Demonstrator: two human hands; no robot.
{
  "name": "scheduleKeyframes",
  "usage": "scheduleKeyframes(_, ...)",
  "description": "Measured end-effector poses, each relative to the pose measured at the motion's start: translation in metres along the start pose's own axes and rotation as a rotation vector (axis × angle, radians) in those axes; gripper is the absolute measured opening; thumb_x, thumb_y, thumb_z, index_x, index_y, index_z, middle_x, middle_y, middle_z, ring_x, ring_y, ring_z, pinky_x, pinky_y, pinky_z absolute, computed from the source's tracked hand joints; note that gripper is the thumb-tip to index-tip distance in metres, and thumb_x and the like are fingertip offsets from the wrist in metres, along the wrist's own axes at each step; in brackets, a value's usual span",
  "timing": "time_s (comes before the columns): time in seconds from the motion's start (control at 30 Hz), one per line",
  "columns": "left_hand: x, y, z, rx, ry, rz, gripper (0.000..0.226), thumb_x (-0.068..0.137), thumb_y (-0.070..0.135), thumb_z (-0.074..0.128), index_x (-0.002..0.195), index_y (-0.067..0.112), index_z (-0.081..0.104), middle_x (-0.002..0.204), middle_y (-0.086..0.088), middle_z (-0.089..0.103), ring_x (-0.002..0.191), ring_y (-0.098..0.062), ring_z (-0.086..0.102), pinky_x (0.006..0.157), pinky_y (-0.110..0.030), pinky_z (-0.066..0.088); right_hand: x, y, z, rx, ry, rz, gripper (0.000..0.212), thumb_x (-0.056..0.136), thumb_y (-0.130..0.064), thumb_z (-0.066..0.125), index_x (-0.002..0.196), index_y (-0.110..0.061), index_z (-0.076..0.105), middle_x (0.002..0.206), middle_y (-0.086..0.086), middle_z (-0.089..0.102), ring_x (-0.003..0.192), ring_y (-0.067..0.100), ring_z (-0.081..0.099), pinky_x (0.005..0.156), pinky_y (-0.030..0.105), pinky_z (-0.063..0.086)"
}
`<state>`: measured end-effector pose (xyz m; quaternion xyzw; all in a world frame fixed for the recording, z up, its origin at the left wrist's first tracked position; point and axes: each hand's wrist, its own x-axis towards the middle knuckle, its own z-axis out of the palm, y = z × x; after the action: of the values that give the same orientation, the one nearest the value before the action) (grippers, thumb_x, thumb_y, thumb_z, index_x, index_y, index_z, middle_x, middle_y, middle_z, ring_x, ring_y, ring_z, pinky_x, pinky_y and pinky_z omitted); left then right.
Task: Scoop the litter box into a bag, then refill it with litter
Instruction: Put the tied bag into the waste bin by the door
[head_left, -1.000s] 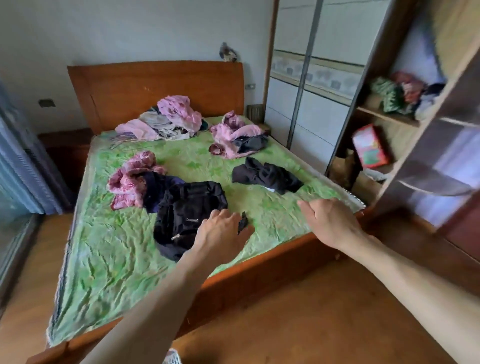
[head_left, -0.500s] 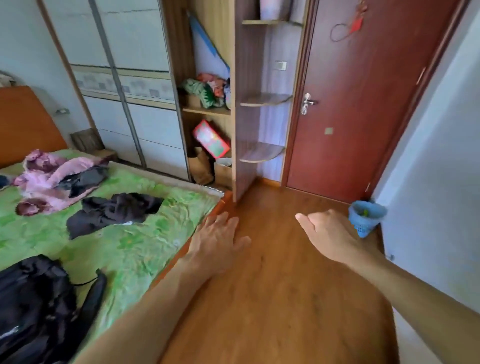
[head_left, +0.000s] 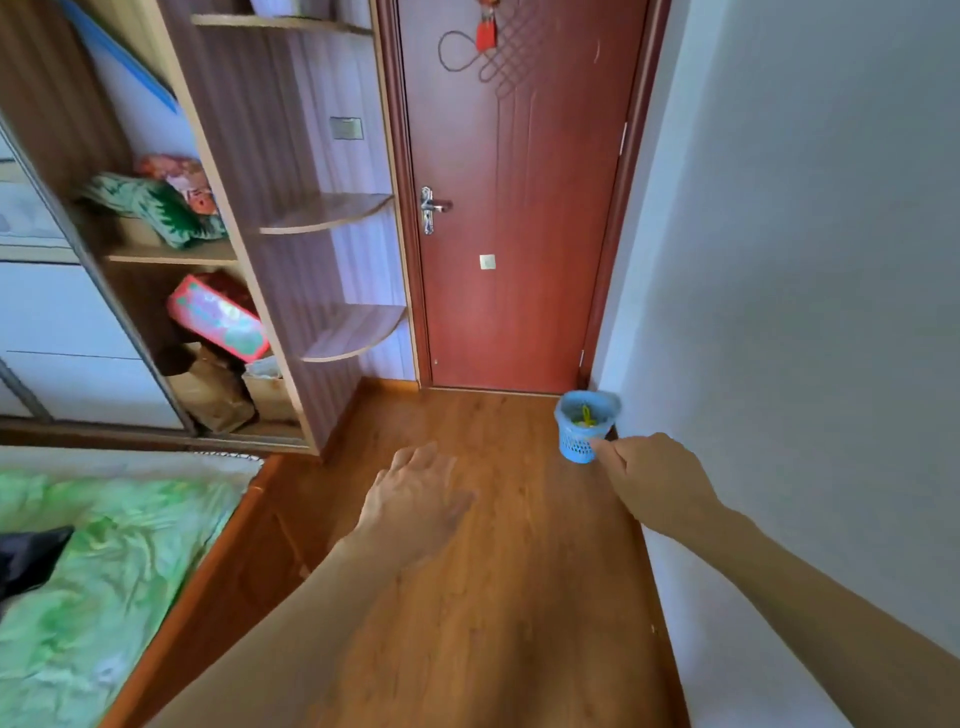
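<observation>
No litter box, scoop, bag or litter shows in this view. My left hand (head_left: 415, 493) hovers palm down over the wooden floor (head_left: 467, 597), fingers spread, holding nothing. My right hand (head_left: 654, 478) is stretched forward near the right wall, fingers loosely curled and empty, its fingertips just beside a small blue mesh bin (head_left: 584, 426). The bin stands on the floor by the door and has something yellow-green inside.
A closed red door (head_left: 514, 208) with a metal handle is straight ahead. A wooden shelf unit (head_left: 291, 234) with bags and boxes stands at the left, a bed (head_left: 104, 571) with a green cover at the lower left, a white wall (head_left: 805, 312) along the right.
The view has swung right from the bed with clothes to the door and floor. Both hands stayed out in front and empty; the blue bin now sits by my right hand.
</observation>
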<state>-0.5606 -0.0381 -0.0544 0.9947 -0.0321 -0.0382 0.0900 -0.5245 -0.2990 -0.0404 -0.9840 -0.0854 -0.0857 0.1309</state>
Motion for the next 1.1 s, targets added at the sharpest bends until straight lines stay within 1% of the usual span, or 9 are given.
scheduleKeyframes(0.1, 0.066, 0.004, 0.012, -0.014, -0.011, 0.053, 0.056, 0.1, 0.055, 0.039, 0.147, 0.025, 0.04, 0.158, 0.004, 0.033, 0.147, -0.022, 0.027, 0.115, -0.043, 0.032, 0.046, 0.023, 0.017, -0.049, -0.045, 0.043, 0.052, 0.097, -0.055, 0.017, 0.059, -0.029, 0.042, 0.066, -0.004, 0.054, 0.063, 0.015, 0.046, 0.062, 0.029, 0.034)
scheduleKeyframes(0.2, 0.139, 0.005, 0.019, -0.052, -0.02, 0.1, 0.058, 0.1, 0.056, 0.037, 0.15, 0.025, 0.037, 0.16, 0.002, 0.03, 0.148, -0.024, 0.026, 0.118, -0.048, 0.032, 0.099, 0.038, 0.03, -0.043, -0.031, 0.094, 0.061, 0.097, -0.055, 0.008, 0.09, -0.021, 0.058, 0.083, 0.001, 0.061, 0.07, 0.018, 0.044, 0.06, 0.03, 0.036)
scheduleKeyframes(0.27, 0.186, 0.002, 0.02, -0.105, -0.015, 0.115, 0.059, 0.101, 0.056, 0.038, 0.15, 0.025, 0.037, 0.16, 0.001, 0.031, 0.148, -0.024, 0.026, 0.118, -0.049, 0.03, 0.138, 0.044, 0.036, -0.074, -0.042, 0.161, 0.045, 0.102, -0.045, 0.024, 0.074, -0.02, 0.048, 0.072, 0.0, 0.053, 0.069, 0.019, 0.046, 0.061, 0.031, 0.038)
scheduleKeyframes(0.4, 0.287, -0.005, 0.015, -0.15, -0.042, 0.158, 0.06, 0.101, 0.056, 0.036, 0.152, 0.024, 0.034, 0.164, 0.0, 0.024, 0.151, -0.025, 0.02, 0.119, -0.047, 0.025, 0.218, 0.041, 0.031, -0.094, -0.016, 0.246, 0.049, 0.105, -0.037, 0.029, 0.057, -0.027, 0.024, 0.057, -0.007, 0.03, 0.069, 0.021, 0.044, 0.066, 0.032, 0.044)
scheduleKeyframes(0.8, 0.534, 0.01, 0.041, -0.12, -0.155, 0.205, 0.064, 0.1, 0.059, 0.037, 0.154, 0.025, 0.03, 0.165, 0.003, 0.023, 0.153, -0.02, 0.018, 0.123, -0.043, 0.023, 0.415, 0.145, 0.091, -0.143, -0.062, 0.227, 0.05, 0.103, -0.041, 0.029, 0.056, -0.026, 0.028, 0.05, -0.006, 0.032, 0.054, 0.016, 0.045, 0.059, 0.034, 0.052)
scheduleKeyframes(0.9, 0.601, 0.029, 0.059, -0.068, -0.206, 0.183, 0.064, 0.1, 0.06, 0.037, 0.153, 0.026, 0.031, 0.165, 0.003, 0.022, 0.153, -0.02, 0.018, 0.122, -0.044, 0.024, 0.471, 0.189, 0.116, -0.169, -0.05, 0.11, 0.039, 0.096, -0.027, 0.057, 0.061, -0.02, 0.041, 0.051, -0.008, 0.024, 0.048, 0.016, 0.039, 0.045, 0.03, 0.046)
scheduleKeyframes(0.97, 0.646, 0.046, 0.068, -0.055, -0.228, 0.169, 0.063, 0.099, 0.061, 0.038, 0.152, 0.026, 0.033, 0.163, 0.002, 0.027, 0.151, -0.02, 0.022, 0.121, -0.044, 0.027, 0.504, 0.22, 0.129, -0.19, -0.096, 0.06, 0.028, 0.072, -0.016, 0.084, 0.065, -0.016, 0.057, 0.049, -0.006, 0.024, 0.038, 0.012, 0.026, 0.03, 0.021, 0.03)
scheduleKeyframes(1.03, 0.69, 0.066, 0.071, -0.039, -0.237, 0.186, 0.061, 0.099, 0.059, 0.039, 0.15, 0.025, 0.036, 0.159, 0.002, 0.034, 0.149, -0.019, 0.026, 0.118, -0.042, 0.03, 0.543, 0.258, 0.148, -0.204, -0.104, 0.092, 0.03, 0.058, -0.016, 0.091, 0.069, -0.016, 0.063, 0.043, -0.002, 0.034, 0.037, 0.011, 0.02, 0.029, 0.018, 0.021)
scheduleKeyframes(1.1, 0.727, 0.084, 0.072, -0.038, -0.247, 0.196, 0.059, 0.1, 0.057, 0.039, 0.15, 0.025, 0.036, 0.157, 0.004, 0.036, 0.148, -0.018, 0.027, 0.116, -0.041, 0.03, 0.578, 0.285, 0.156, -0.226, -0.146, 0.08, 0.031, 0.057, -0.015, 0.091, 0.073, -0.017, 0.065, 0.044, 0.0, 0.045, 0.037, 0.012, 0.023, 0.025, 0.022, 0.027)
